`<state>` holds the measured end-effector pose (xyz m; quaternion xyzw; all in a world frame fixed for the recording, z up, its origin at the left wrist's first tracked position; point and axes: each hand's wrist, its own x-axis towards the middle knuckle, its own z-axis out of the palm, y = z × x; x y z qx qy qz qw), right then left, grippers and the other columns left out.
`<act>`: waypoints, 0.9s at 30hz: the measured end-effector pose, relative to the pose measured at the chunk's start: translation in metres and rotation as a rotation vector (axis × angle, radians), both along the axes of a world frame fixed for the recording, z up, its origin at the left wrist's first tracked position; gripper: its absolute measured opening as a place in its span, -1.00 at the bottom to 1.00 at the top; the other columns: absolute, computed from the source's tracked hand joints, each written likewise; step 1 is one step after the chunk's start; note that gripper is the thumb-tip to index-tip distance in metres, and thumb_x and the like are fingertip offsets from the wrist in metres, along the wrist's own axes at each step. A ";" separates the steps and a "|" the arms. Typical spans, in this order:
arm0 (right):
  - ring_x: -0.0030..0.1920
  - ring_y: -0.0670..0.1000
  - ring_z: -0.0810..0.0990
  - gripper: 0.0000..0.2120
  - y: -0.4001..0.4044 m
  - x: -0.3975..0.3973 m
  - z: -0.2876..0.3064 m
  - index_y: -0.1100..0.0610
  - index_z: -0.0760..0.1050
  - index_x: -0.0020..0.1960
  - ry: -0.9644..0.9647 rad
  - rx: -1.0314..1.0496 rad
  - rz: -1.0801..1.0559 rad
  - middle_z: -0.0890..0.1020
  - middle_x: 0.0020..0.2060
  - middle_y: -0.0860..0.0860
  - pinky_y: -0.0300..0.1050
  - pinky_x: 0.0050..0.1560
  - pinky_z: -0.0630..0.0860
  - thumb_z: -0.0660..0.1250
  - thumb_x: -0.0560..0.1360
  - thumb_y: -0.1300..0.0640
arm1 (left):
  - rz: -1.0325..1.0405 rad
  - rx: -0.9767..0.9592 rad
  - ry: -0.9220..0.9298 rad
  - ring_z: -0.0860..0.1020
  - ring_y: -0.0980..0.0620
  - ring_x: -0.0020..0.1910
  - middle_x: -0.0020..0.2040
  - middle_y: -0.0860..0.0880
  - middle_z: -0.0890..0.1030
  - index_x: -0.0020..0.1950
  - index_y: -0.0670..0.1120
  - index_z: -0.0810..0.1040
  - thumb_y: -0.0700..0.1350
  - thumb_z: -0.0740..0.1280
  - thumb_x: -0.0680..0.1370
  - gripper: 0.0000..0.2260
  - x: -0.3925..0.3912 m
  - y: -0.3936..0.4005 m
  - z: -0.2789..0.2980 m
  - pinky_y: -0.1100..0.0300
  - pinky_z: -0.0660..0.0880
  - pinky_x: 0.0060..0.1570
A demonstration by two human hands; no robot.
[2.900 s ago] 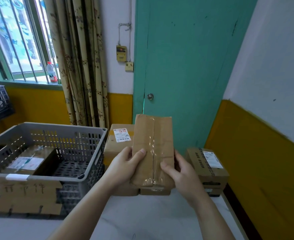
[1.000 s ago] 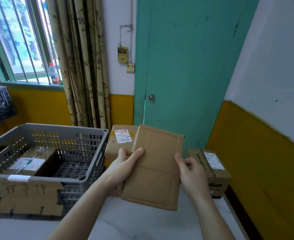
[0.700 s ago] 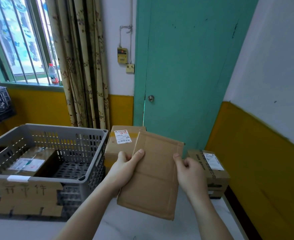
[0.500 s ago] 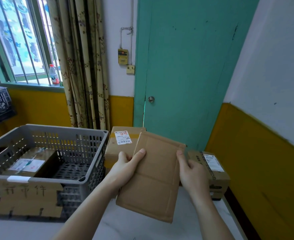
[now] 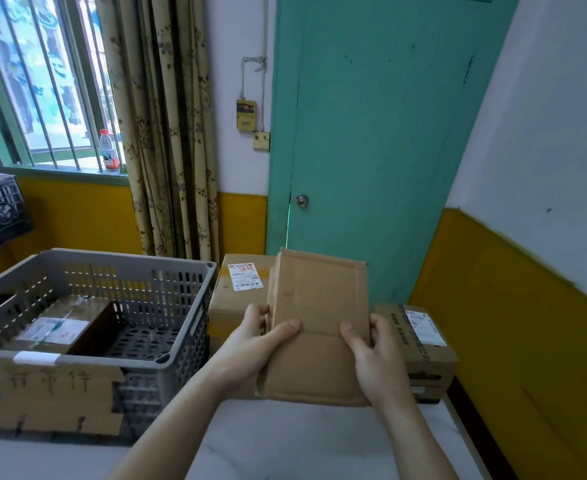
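Observation:
I hold a flat brown cardboard parcel [image 5: 319, 323] upright above a white table [image 5: 285, 441]. My left hand [image 5: 254, 344] grips its left edge, thumb across the front face. My right hand [image 5: 371, 355] grips the right edge, thumb on the front and fingers behind. The face turned to me is plain cardboard with creases and no label.
A grey slatted crate [image 5: 118, 271] stands at the left with a labelled parcel [image 5: 56, 327] inside and a cardboard sign [image 5: 46, 396] on its front. A labelled box [image 5: 240, 289] sits behind my hands, another box [image 5: 423, 344] at the right. Behind them stands a green door [image 5: 371, 133].
The parcel has been turned in my hands: the taped face showed first, then a plain face at a slant, and now it stands square and upright. My right hand has taken a fuller grip.

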<state>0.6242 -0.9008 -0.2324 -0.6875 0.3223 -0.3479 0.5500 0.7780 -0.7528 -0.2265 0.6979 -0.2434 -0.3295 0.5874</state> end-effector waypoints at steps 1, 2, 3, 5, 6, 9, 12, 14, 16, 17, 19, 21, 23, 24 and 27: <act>0.02 -0.11 0.66 -0.89 0.000 0.000 0.000 -0.05 0.51 0.05 -0.014 0.011 0.004 0.67 0.04 -0.08 -0.01 0.06 0.60 0.43 0.59 0.04 | -0.011 -0.014 -0.014 0.71 0.08 0.10 0.27 0.06 0.65 0.40 0.10 0.37 0.47 0.55 0.18 -0.08 0.000 0.000 -0.003 0.03 0.66 0.13; 0.01 -0.11 0.67 -0.90 0.000 -0.001 0.000 -0.06 0.52 0.06 -0.024 0.020 0.007 0.69 0.03 -0.09 0.01 0.08 0.61 0.43 0.59 0.04 | -0.003 -0.028 -0.022 0.71 0.06 0.10 0.27 0.06 0.66 0.40 0.10 0.39 0.47 0.55 0.17 -0.09 0.001 0.000 -0.004 0.00 0.65 0.14; 0.01 -0.12 0.68 -0.90 -0.001 -0.002 0.000 -0.07 0.53 0.07 -0.036 0.035 0.015 0.70 0.01 -0.10 0.02 0.09 0.62 0.43 0.59 0.04 | 0.016 -0.046 -0.021 0.72 0.06 0.09 0.24 0.06 0.68 0.38 0.09 0.41 0.45 0.55 0.19 -0.12 0.000 -0.001 -0.004 0.00 0.66 0.12; 0.01 -0.14 0.70 -0.90 -0.002 -0.005 0.002 -0.12 0.56 0.11 -0.061 0.083 0.067 0.73 0.03 -0.16 -0.01 0.06 0.63 0.42 0.60 0.02 | 0.061 -0.088 0.002 0.73 0.06 0.03 0.15 0.08 0.72 0.35 0.07 0.47 0.39 0.54 0.23 -0.20 0.000 -0.003 -0.001 0.08 0.67 -0.01; 0.03 -0.17 0.70 -0.87 -0.002 -0.007 0.004 -0.17 0.58 0.13 -0.069 0.102 0.112 0.73 0.05 -0.20 -0.05 0.04 0.63 0.41 0.61 0.01 | 0.080 -0.106 0.020 0.74 0.05 0.01 0.10 0.09 0.74 0.34 0.06 0.49 0.38 0.54 0.24 -0.23 0.000 -0.003 0.001 0.10 0.66 -0.05; 0.08 -0.19 0.70 -0.74 0.001 -0.012 0.010 -0.35 0.61 0.14 -0.072 0.107 0.215 0.71 0.09 -0.27 -0.13 0.04 0.62 0.40 0.62 0.03 | 0.083 -0.119 0.080 0.74 0.01 0.02 0.08 0.07 0.75 0.35 0.05 0.51 0.39 0.51 0.26 -0.24 0.003 0.001 0.005 0.02 0.67 0.03; 0.10 -0.18 0.69 -0.66 0.003 -0.013 0.011 -0.42 0.60 0.14 -0.062 0.076 0.223 0.71 0.09 -0.27 -0.06 0.11 0.61 0.34 0.66 0.07 | -0.056 -0.089 0.100 0.72 0.00 0.12 0.21 0.05 0.70 0.49 0.15 0.38 0.36 0.56 0.27 -0.15 -0.002 0.006 0.006 -0.04 0.63 0.19; 0.13 -0.15 0.68 -0.69 0.004 -0.011 0.011 -0.36 0.60 0.19 -0.074 0.075 0.223 0.71 0.11 -0.25 -0.01 0.17 0.61 0.31 0.67 0.07 | -0.112 -0.078 0.105 0.71 -0.03 0.14 0.27 0.02 0.67 0.53 0.23 0.31 0.29 0.59 0.29 -0.13 -0.003 0.008 0.005 -0.05 0.63 0.20; 0.15 -0.14 0.68 -0.72 0.004 -0.011 0.010 -0.33 0.59 0.22 -0.088 0.095 0.243 0.71 0.13 -0.24 -0.03 0.17 0.61 0.33 0.67 0.06 | -0.104 -0.101 0.110 0.72 -0.05 0.12 0.27 0.00 0.68 0.54 0.19 0.32 0.24 0.60 0.29 -0.12 -0.002 0.010 0.007 -0.04 0.64 0.18; 0.16 -0.13 0.67 -0.72 0.005 -0.012 0.010 -0.33 0.58 0.24 -0.093 0.112 0.269 0.70 0.15 -0.24 -0.06 0.15 0.61 0.35 0.65 0.04 | -0.092 -0.118 0.107 0.72 -0.04 0.11 0.25 0.00 0.69 0.53 0.17 0.35 0.23 0.60 0.28 -0.13 -0.002 0.010 0.009 -0.01 0.65 0.15; 0.19 -0.15 0.67 -0.65 0.006 -0.015 0.011 -0.37 0.54 0.28 -0.101 0.139 0.328 0.68 0.19 -0.25 -0.12 0.13 0.61 0.40 0.57 -0.03 | -0.063 -0.155 0.114 0.73 -0.04 0.09 0.20 0.01 0.72 0.49 0.13 0.41 0.21 0.60 0.29 -0.19 -0.001 0.011 0.011 0.07 0.67 0.05; 0.20 -0.16 0.66 -0.56 0.007 -0.017 0.010 -0.39 0.52 0.31 -0.120 0.143 0.359 0.67 0.22 -0.24 -0.19 0.09 0.63 0.42 0.49 -0.06 | -0.031 -0.194 0.138 0.73 -0.06 0.11 0.18 -0.02 0.73 0.46 0.07 0.46 0.19 0.59 0.30 -0.24 -0.002 0.011 0.012 0.05 0.66 0.06; 0.19 -0.13 0.67 -0.54 0.007 -0.016 0.008 -0.38 0.53 0.32 -0.135 0.172 0.361 0.68 0.22 -0.21 -0.25 0.05 0.64 0.42 0.47 -0.05 | -0.012 -0.214 0.165 0.72 -0.08 0.14 0.19 -0.05 0.72 0.46 0.04 0.46 0.19 0.59 0.30 -0.23 -0.002 0.011 0.010 -0.02 0.63 0.14; 0.19 -0.11 0.68 -0.55 0.007 -0.015 0.007 -0.38 0.54 0.31 -0.136 0.186 0.354 0.69 0.22 -0.20 -0.26 0.03 0.64 0.41 0.46 -0.05 | -0.015 -0.215 0.175 0.71 -0.08 0.14 0.21 -0.04 0.72 0.48 0.06 0.44 0.20 0.60 0.31 -0.21 -0.003 0.011 0.009 -0.03 0.63 0.15; 0.14 -0.17 0.68 -0.59 0.009 -0.012 0.006 -0.48 0.54 0.23 -0.109 0.157 0.323 0.69 0.17 -0.27 -0.24 -0.01 0.64 0.37 0.46 -0.09 | -0.079 -0.178 0.196 0.71 -0.10 0.16 0.27 -0.02 0.68 0.53 0.15 0.34 0.19 0.63 0.31 -0.15 -0.004 0.015 0.006 -0.05 0.65 0.15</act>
